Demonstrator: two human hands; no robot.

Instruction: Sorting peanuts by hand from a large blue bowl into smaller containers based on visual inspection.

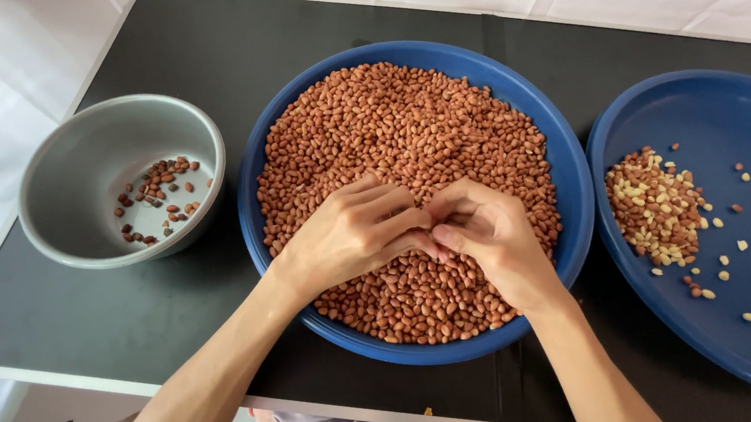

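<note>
White cloth framed a black counter (229, 42) on which a wide, round blue plastic basin (571, 189) sat at the centre, heaped with red-skinned peanuts (399, 124). Both of the person's hands met over the near half of that basin, directly above the nuts. The left hand (352, 236) lay curled, knuckles up, its fingertips pressed toward the right hand (493, 237), whose thumb and forefingers were pinched together at the meeting point. Something small seemed to be pinched between the two sets of fingertips, likely a single nut, though the fingers hid it and it could not be made out. Neither hand was plainly nearer; they touched at the middle of the heap. Left of the basin, just beside its rim, stood a grey metal bowl (58, 215) holding a scatter of darker, shrivelled nuts (158, 200). Right of the basin, a second blue plastic tray (736, 342) carried a small pile of pale and red peanuts (657, 209), with a few strays nearby.
</note>
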